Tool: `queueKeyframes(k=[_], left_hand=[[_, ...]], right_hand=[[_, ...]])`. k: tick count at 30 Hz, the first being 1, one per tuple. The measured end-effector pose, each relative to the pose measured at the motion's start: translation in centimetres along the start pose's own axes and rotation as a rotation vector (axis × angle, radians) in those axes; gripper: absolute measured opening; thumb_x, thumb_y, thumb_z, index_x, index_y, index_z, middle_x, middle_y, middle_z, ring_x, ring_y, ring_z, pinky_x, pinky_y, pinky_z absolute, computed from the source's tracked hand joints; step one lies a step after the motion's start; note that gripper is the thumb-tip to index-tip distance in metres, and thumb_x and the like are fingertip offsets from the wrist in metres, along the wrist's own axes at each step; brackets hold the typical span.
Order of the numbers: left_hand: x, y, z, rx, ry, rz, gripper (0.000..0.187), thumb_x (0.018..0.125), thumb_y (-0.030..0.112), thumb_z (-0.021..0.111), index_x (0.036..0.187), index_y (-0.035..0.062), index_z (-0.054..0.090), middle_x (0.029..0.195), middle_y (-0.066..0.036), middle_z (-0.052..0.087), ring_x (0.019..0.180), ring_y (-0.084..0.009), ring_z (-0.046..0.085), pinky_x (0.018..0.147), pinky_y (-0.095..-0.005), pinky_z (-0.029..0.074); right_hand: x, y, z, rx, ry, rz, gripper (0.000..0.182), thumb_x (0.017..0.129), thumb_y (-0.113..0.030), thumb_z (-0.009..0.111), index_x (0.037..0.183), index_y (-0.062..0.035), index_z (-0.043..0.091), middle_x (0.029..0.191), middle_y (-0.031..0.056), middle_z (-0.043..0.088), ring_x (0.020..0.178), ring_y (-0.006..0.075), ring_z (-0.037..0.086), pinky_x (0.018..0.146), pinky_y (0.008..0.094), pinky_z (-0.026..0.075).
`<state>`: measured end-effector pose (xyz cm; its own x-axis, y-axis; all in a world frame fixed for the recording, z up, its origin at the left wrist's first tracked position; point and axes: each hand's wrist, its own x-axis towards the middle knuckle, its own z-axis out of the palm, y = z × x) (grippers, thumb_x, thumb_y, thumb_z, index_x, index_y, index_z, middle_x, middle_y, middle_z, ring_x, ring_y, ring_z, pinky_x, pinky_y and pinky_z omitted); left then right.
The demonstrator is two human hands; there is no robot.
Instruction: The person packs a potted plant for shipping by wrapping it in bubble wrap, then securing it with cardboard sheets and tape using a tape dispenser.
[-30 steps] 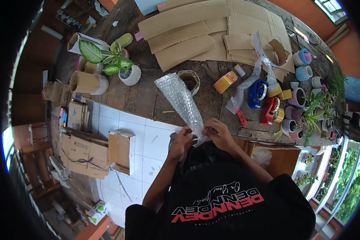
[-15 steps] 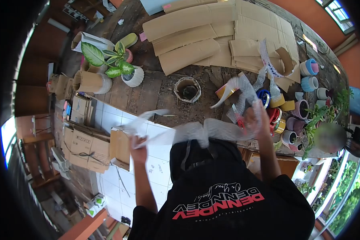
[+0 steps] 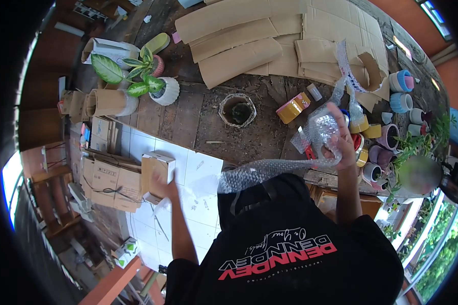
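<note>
A long strip of bubble wrap (image 3: 254,173) hangs across the front of my body and rises into my right hand (image 3: 342,145), which grips a bunched, looped part of it. My left hand (image 3: 166,187) is out to the left over the white floor, smeared by motion, with a small translucent piece just below it; its fingers cannot be made out. Red-handled scissors (image 3: 308,149) lie beside the wrap near my right hand. A yellow tape roll (image 3: 293,108) rests on the wooden table, right of a hexagonal pot (image 3: 237,110) with dark contents.
Cardboard sheets (image 3: 239,43) cover the table's far side. A leafy plant in a white pot (image 3: 166,91) and a cardboard cylinder (image 3: 109,102) stand at the left. Tape rolls (image 3: 372,131), small pots (image 3: 401,102) and plants line the right. Cardboard boxes (image 3: 112,183) sit at the lower left.
The bubble wrap has left my left hand's side and now gathers toward my right hand. My left hand has shifted slightly left, and the tape roll is more fully in view.
</note>
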<state>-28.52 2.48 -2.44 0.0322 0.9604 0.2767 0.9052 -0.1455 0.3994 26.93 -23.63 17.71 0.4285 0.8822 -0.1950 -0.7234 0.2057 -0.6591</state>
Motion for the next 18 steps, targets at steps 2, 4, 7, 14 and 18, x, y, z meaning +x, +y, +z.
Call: queueKeyframes(k=[2, 4, 7, 14, 18], left_hand=[[-0.4, 14.5, 2.5, -0.531, -0.321, -0.061, 0.098, 0.063, 0.025, 0.096, 0.141, 0.0053, 0.041, 0.135, -0.010, 0.051, 0.121, -0.0267, 0.051, 0.098, -0.0426, 0.044], [-0.8, 23.4, 5.3, -0.708, -0.416, 0.235, 0.106, 0.059, 0.028, 0.097, 0.144, 0.0025, 0.038, 0.146, -0.016, 0.042, 0.130, -0.0317, 0.046, 0.108, -0.0434, 0.039], [-0.9, 29.8, 10.2, -0.784, -0.453, 0.336, 0.104, 0.058, 0.026, 0.098, 0.141, 0.0019, 0.041, 0.146, -0.017, 0.042, 0.130, -0.0296, 0.047, 0.107, -0.0412, 0.040], [0.0, 33.7, 11.6, -0.960, -0.541, 0.247, 0.057, 0.066, 0.012, 0.090, 0.115, 0.0009, 0.064, 0.114, -0.009, 0.068, 0.105, -0.0226, 0.065, 0.097, -0.0369, 0.048], [0.6, 32.6, 12.2, -1.219, -0.667, 0.078, 0.061, 0.073, 0.013, 0.086, 0.124, -0.0008, 0.055, 0.115, -0.010, 0.065, 0.103, -0.0221, 0.065, 0.095, -0.0357, 0.050]], right_hand=[[0.2, 1.1, 0.3, 0.015, -0.070, 0.065, 0.076, 0.081, -0.004, 0.070, 0.149, -0.0033, 0.037, 0.131, 0.0161, 0.058, 0.087, 0.0166, 0.071, 0.056, 0.0258, 0.062], [0.1, 2.0, 2.0, -0.055, -0.042, 0.098, 0.072, 0.081, -0.004, 0.070, 0.146, -0.0009, 0.041, 0.133, 0.0165, 0.057, 0.089, 0.0162, 0.071, 0.058, 0.0260, 0.062], [-0.3, 1.3, 4.0, -0.250, -0.072, 0.104, 0.072, 0.081, -0.002, 0.069, 0.147, -0.0001, 0.040, 0.140, 0.0185, 0.052, 0.094, 0.0138, 0.069, 0.064, 0.0191, 0.056], [-2.2, 1.2, 2.9, -0.314, 0.024, 0.097, 0.078, 0.081, 0.005, 0.062, 0.153, -0.0050, 0.033, 0.146, 0.0166, 0.049, 0.096, 0.0073, 0.059, 0.082, 0.0212, 0.048], [-2.0, 1.9, 1.2, -0.627, 0.017, 0.121, 0.048, 0.086, -0.003, 0.069, 0.133, -0.0012, 0.058, 0.123, 0.0130, 0.065, 0.093, 0.0110, 0.064, 0.083, 0.0259, 0.050]])
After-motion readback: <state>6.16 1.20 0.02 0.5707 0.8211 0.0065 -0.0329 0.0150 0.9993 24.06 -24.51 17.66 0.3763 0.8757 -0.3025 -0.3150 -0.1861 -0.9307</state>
